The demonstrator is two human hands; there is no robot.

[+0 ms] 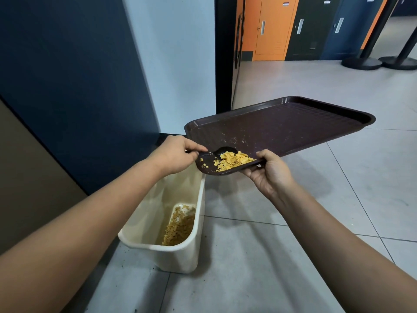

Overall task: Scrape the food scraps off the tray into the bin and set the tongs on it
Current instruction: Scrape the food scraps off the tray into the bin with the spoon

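Note:
A dark brown tray (293, 125) is tilted, its near corner low over the cream bin (194, 245). My right hand (270, 175) grips the tray's near edge from below, thumb on the rim. A pile of yellow food scraps (234, 161) lies in the tray's low corner. My left hand (178, 154) pinches the handle of black tongs (222, 151), whose rounded head rests on the tray just behind the scraps. More yellow scraps (180, 227) lie at the bottom of the bin.
The bin stands on grey floor tiles against a dark blue wall (79, 86). A doorway frame (223, 64) is behind the tray. Orange and dark lockers (277, 28) and two black post bases (381, 62) stand far right. Crumbs dot the floor near the bin.

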